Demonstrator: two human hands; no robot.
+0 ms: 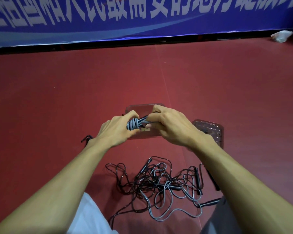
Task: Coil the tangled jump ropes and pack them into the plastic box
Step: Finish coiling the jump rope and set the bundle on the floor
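Note:
Both my hands hold a coiled grey jump rope (133, 125) above the clear plastic box (143, 108) on the red floor. My left hand (116, 129) grips the wound grey coil. My right hand (169, 124) pinches the rope's dark handles and the strands beside the coil. A tangled heap of black and grey jump ropes (161, 184) with several black handles lies on the floor between my forearms, nearer to me than the box.
The box's clear lid (209, 129) lies on the floor right of the box, partly under my right wrist. A blue banner (142, 17) runs along the far wall. A white crumpled bag (281, 36) sits at the far right. My knees show at the bottom.

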